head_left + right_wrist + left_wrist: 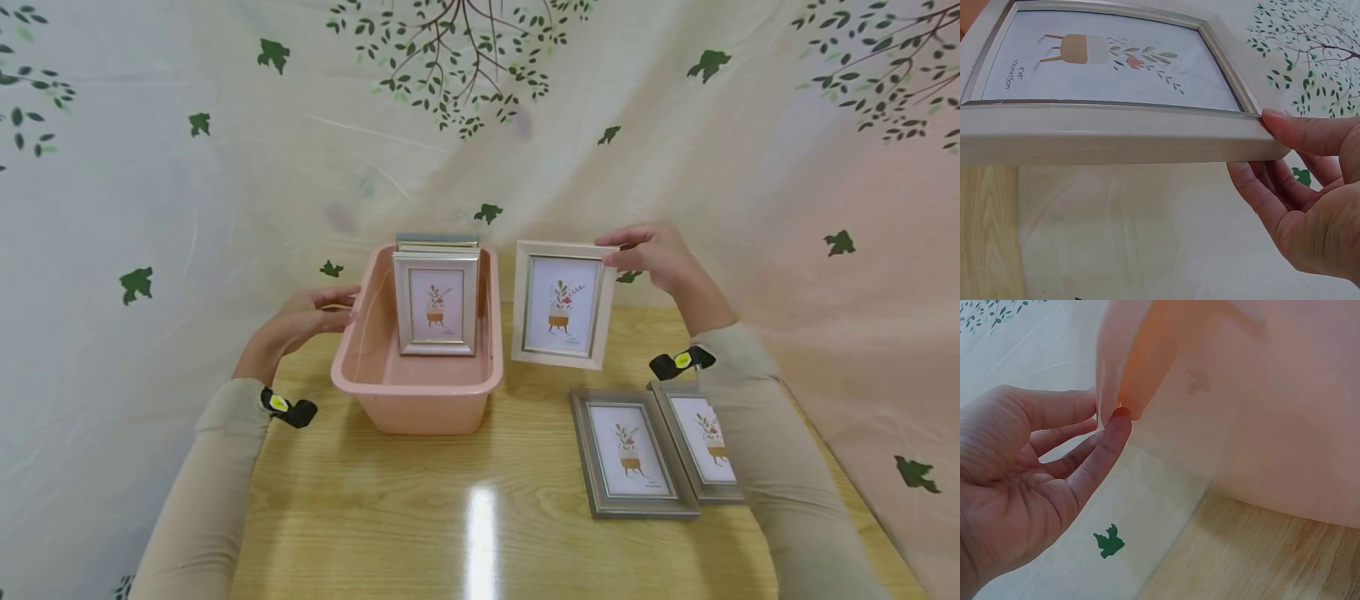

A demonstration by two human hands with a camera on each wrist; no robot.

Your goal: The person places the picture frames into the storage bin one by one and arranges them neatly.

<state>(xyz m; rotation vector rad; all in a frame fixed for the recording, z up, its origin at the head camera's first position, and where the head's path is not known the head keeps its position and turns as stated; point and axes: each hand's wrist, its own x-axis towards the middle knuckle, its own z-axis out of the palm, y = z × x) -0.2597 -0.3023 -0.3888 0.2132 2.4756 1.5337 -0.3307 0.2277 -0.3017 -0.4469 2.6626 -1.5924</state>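
My right hand (656,254) pinches a cream picture frame (521,308) by its upper right corner, thumb on the front face. The frame stands nearly upright, just right of a pink plastic basin (420,408). In the right wrist view the thumb and fingers (1310,134) grip that same corner. With my left hand (303,317) I pinch the basin's left rim; the left wrist view shows the fingertips (1116,425) at the rim's edge. Inside the basin a silver picture frame (435,347) stands upright, with more frames (437,240) behind it, mostly hidden.
Two grey-brown picture frames lie face up on the wooden table (390,517) at the right: one frame (585,454) in full sight, the other frame (716,492) partly behind my right sleeve. A cloth (247,167) printed with leaves and birds hangs behind the table.
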